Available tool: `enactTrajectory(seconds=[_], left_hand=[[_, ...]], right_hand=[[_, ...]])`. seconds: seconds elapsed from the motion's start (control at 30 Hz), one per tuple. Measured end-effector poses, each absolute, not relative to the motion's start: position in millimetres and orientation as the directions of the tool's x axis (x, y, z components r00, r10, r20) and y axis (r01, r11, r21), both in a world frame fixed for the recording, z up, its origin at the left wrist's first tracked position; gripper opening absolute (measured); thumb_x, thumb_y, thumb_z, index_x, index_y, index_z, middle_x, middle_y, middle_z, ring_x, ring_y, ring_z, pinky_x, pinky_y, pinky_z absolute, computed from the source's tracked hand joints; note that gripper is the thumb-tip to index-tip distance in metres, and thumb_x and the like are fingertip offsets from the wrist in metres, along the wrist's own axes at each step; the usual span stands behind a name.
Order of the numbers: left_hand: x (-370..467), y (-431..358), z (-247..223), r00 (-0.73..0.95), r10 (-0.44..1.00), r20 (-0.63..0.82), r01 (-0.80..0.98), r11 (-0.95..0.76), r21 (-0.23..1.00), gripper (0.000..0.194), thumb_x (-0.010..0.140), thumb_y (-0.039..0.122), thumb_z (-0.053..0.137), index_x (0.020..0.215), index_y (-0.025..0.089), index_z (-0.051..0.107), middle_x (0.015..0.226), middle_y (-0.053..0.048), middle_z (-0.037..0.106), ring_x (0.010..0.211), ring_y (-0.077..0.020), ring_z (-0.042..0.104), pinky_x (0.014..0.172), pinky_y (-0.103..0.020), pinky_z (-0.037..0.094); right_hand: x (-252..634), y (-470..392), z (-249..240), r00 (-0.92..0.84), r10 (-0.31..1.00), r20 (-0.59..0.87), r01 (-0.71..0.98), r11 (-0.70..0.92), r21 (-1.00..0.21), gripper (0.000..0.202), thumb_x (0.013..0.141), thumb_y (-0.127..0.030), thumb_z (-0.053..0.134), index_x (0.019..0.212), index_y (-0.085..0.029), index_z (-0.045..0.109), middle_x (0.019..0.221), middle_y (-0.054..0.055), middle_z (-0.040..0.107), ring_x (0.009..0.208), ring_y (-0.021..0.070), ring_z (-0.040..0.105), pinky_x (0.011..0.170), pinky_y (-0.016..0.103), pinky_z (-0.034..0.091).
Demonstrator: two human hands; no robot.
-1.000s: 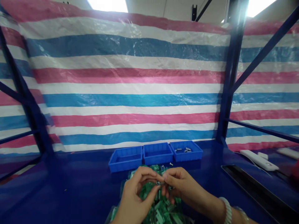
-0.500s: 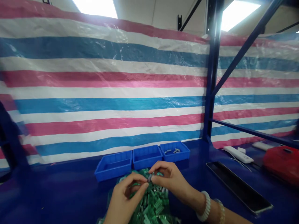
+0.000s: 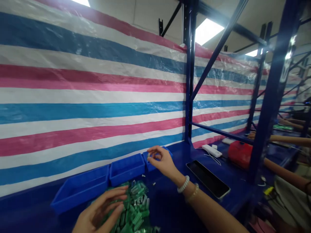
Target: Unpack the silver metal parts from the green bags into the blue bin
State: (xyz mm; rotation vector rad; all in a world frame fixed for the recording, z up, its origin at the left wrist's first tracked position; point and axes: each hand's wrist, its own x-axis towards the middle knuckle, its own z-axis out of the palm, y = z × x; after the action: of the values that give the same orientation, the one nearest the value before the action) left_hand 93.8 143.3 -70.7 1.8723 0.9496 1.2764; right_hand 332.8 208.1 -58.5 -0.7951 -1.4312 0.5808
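Observation:
My right hand (image 3: 162, 161) is at the rightmost blue bin (image 3: 150, 167), thumb and fingertips pinched on a small silvery metal piece (image 3: 148, 156). The hand hides most of that bin's inside. Lower in the view, my left hand (image 3: 100, 208) has its fingers apart and nothing visible in them. It hovers at the left side of a heap of small green plastic pieces (image 3: 137, 212), mixed with some clear and silvery bits. Two more blue bins stand in the row, a middle bin (image 3: 127, 171) and a left bin (image 3: 81, 191).
Right of my arm lies a dark-screened phone (image 3: 208, 179). Beyond it are a white power strip (image 3: 212, 150) with cables and a red bag (image 3: 240, 154). A blue rack post (image 3: 189, 84) rises behind. At far right, other people's arms (image 3: 289, 139) reach over the table.
My hands have come apart: the right went from over the heap to the right bin with the metal piece, while the left opened. The view has turned to the right.

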Motion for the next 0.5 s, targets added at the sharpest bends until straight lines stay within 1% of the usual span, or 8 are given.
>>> enactTrajectory(seconds=[0.1,0.17,0.23,0.3,0.37,0.43,0.5], left_hand=[[93,145,-67,0.249,0.865,0.436,0.221,-0.489,0.844,0.025,0.067,0.043,0.075,0.084,0.024,0.076,0.102,-0.006,0.076,0.092,-0.0261,0.072,0.078,-0.025,0.059],[93,144,-63,0.251,0.87,0.425,0.238,-0.481,0.844,0.027,0.067,0.045,0.074,0.082,0.022,0.076,0.102,-0.007,0.076,0.093,-0.0267,0.072,0.079,-0.026,0.059],[94,142,-60,0.247,0.875,0.416,0.248,-0.472,0.846,0.027,0.068,0.046,0.073,0.08,0.021,0.075,0.102,-0.008,0.076,0.094,-0.0273,0.071,0.08,-0.027,0.059],[94,141,-59,0.239,0.88,0.41,0.253,-0.464,0.849,0.027,0.068,0.045,0.073,0.08,0.021,0.074,0.103,-0.009,0.075,0.096,-0.0281,0.071,0.081,-0.029,0.059],[94,140,-59,0.228,0.879,0.418,0.248,-0.467,0.848,0.026,0.069,0.044,0.073,0.08,0.021,0.074,0.103,-0.009,0.074,0.097,-0.0282,0.07,0.082,-0.03,0.059],[93,139,-60,0.223,0.879,0.421,0.247,-0.469,0.848,0.023,0.07,0.041,0.073,0.081,0.021,0.073,0.103,-0.009,0.074,0.098,-0.0279,0.07,0.083,-0.03,0.058],[92,138,-60,0.224,0.879,0.421,0.248,-0.469,0.847,0.022,0.071,0.04,0.072,0.082,0.021,0.073,0.103,-0.009,0.073,0.097,-0.0274,0.069,0.083,-0.031,0.058]], right_hand=[[350,234,-60,0.144,0.76,0.634,0.199,0.605,-0.771,0.022,0.068,-0.021,0.066,0.09,-0.017,0.065,0.079,0.002,0.064,0.067,0.0137,0.056,0.065,0.028,0.051],[356,247,-65,0.17,0.761,0.626,0.255,0.58,-0.774,0.02,0.069,-0.022,0.066,0.088,-0.016,0.065,0.079,0.003,0.066,0.068,0.0145,0.056,0.067,0.03,0.051],[360,254,-70,0.179,0.769,0.614,0.304,0.55,-0.778,0.025,0.07,-0.023,0.066,0.094,-0.016,0.065,0.087,0.006,0.068,0.073,0.0161,0.058,0.069,0.031,0.051],[363,253,-72,0.166,0.783,0.6,0.347,0.523,-0.778,0.031,0.074,-0.026,0.064,0.103,-0.016,0.063,0.1,0.009,0.068,0.079,0.0173,0.059,0.07,0.031,0.051],[366,245,-71,0.116,0.805,0.582,0.391,0.502,-0.772,0.031,0.08,-0.027,0.06,0.108,-0.015,0.062,0.104,0.01,0.067,0.082,0.0173,0.06,0.07,0.03,0.051],[367,232,-69,0.002,0.837,0.547,0.436,0.491,-0.754,0.025,0.082,-0.024,0.057,0.103,-0.013,0.065,0.094,0.008,0.069,0.078,0.016,0.061,0.069,0.027,0.049],[365,217,-67,-0.185,0.863,0.469,0.477,0.496,-0.725,0.018,0.077,-0.02,0.063,0.092,-0.014,0.07,0.077,0.003,0.068,0.069,0.0138,0.061,0.063,0.023,0.047]])
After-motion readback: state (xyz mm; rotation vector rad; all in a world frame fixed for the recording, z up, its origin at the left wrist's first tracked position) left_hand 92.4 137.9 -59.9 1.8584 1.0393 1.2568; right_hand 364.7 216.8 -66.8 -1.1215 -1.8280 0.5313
